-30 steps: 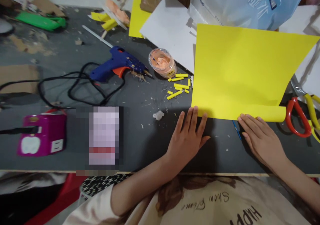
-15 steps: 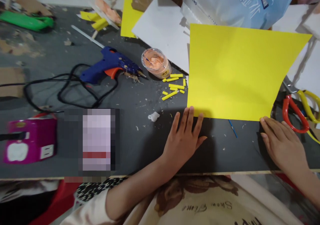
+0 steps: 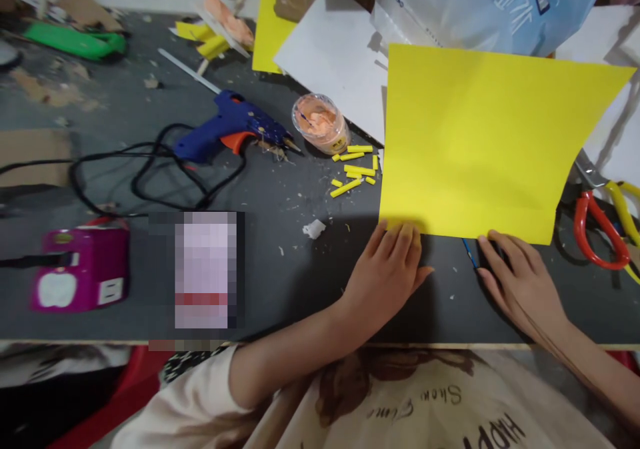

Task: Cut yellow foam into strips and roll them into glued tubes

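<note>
A sheet of yellow paper [image 3: 485, 142] lies before me, its near edge just beyond my hands. My left hand [image 3: 387, 279] rests with its fingertips at the sheet's near left corner, fingers slightly bent and thumb out to the side. Along the middle of the near edge, the fingers of my right hand [image 3: 523, 286] are spread and touch the paper. A thin blue stick [image 3: 470, 254] lies beside my right fingertips, its far end reaching the paper's edge. Neither hand grasps anything. Several short yellow pieces [image 3: 356, 171] lie left of the sheet.
A blue glue gun [image 3: 240, 122] with a looped black cord lies left of an open tub [image 3: 323, 124] of peach-coloured paste. Scissors [image 3: 600, 226] with red and yellow handles are at the right. Nearer left are a purple box [image 3: 83, 269] and a blurred-out rectangle [image 3: 205, 269].
My right hand has slid left along the near edge, from the right corner to nearer the middle. The left fingers have bent and moved slightly right. The view has shifted a little.
</note>
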